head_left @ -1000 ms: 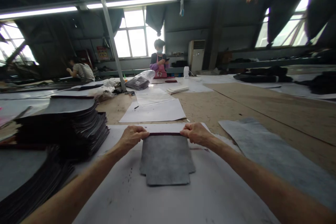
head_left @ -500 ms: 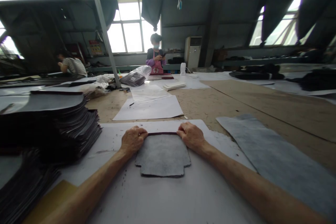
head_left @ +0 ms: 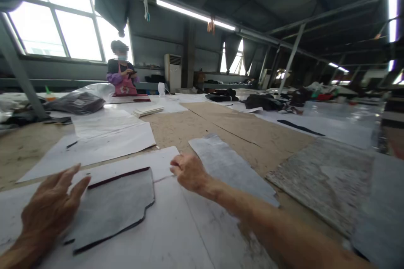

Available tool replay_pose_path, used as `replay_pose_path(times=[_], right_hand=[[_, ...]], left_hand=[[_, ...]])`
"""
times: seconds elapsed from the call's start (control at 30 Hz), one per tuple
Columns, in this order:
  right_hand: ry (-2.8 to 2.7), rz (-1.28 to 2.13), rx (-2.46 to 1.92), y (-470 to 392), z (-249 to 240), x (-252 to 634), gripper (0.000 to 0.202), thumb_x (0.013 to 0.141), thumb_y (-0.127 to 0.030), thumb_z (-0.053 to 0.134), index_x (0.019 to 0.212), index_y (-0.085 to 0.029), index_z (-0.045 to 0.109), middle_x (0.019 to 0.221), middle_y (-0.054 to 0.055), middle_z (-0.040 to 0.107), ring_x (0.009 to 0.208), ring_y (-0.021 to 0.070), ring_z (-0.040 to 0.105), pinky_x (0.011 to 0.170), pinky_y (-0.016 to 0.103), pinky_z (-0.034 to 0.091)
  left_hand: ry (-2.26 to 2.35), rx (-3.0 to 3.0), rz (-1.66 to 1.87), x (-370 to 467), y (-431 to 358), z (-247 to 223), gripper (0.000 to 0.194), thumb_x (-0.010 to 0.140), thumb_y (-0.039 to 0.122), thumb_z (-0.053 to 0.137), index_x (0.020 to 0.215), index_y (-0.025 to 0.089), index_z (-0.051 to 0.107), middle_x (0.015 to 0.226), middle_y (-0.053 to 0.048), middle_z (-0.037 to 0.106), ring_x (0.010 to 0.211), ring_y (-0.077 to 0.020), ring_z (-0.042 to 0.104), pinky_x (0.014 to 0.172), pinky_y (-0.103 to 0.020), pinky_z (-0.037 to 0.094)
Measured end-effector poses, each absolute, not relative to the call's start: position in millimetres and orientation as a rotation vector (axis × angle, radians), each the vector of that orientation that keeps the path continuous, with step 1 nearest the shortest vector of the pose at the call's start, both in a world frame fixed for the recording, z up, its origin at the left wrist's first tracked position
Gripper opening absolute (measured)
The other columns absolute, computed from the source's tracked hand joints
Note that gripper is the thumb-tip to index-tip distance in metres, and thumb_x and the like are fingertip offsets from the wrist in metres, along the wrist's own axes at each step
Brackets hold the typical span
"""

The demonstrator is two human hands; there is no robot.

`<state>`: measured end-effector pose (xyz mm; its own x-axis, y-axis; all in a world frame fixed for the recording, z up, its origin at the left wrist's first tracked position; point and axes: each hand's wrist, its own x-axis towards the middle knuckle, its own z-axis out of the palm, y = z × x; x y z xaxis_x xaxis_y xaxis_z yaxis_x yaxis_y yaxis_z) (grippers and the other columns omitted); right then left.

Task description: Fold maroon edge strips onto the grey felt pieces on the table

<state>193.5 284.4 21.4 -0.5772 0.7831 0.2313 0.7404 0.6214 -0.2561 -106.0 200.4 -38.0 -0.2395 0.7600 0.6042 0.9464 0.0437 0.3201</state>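
Your left hand (head_left: 52, 210) lay flat, fingers spread, on the grey leather piece (head_left: 113, 206) on the white paper (head_left: 176, 235). Your right hand (head_left: 188, 172), loosely curled and holding nothing, rested just beside the piece's far corner.

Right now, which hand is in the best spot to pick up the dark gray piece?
Probably the left. The left hand lies open, touching the left edge of the dark gray piece. The right hand is loosely curled beside it on the white sheet, off the piece, nearer the light gray sheet.
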Motion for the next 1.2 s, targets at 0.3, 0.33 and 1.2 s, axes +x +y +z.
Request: replay_pose_path(times=[0.3, 0.33, 1.2], right_hand=[[-2.215, 0.124, -1.687, 258.1, 4.7, 323.9, 0.015, 0.072, -0.03, 0.064, 0.079, -0.016, 0.061, 0.086, 0.005, 0.062, 0.082, 0.0183, 0.055, 0.067, 0.027, 0.038], [-2.212, 0.127, -1.686, 258.5, 1.1, 326.5, 0.015, 0.072, -0.029, 0.064, 0.079, -0.017, 0.061, 0.086, 0.004, 0.062, 0.082, 0.0176, 0.054, 0.068, 0.026, 0.038], [-2.36, 0.269, -1.322, 266.2, -9.5, 342.1, 0.03, 0.066, -0.028, 0.072, 0.09, -0.018, 0.059, 0.094, 0.003, 0.058, 0.089, 0.0152, 0.053, 0.079, 0.024, 0.041]], left_hand=[[-1.711, -2.1, -0.987, 6.6, 171.7, -26.6, 0.034, 0.084, 0.042, 0.044, 0.115, 0.027, 0.048, 0.11, -0.005, 0.056, 0.101, -0.0258, 0.054, 0.087, -0.039, 0.045], [-1.642, -2.193, -1.026, 24.1, 170.4, -26.3, 0.033, 0.085, 0.04, 0.046, 0.114, 0.027, 0.048, 0.109, -0.005, 0.057, 0.1, -0.0247, 0.054, 0.086, -0.037, 0.045], [-1.988, -2.578, -0.773, 155.4, 213.9, -20.9, 0.023, 0.082, 0.021, 0.047, 0.102, 0.024, 0.059, 0.103, -0.002, 0.058, 0.084, -0.0159, 0.059, 0.074, -0.025, 0.042]])
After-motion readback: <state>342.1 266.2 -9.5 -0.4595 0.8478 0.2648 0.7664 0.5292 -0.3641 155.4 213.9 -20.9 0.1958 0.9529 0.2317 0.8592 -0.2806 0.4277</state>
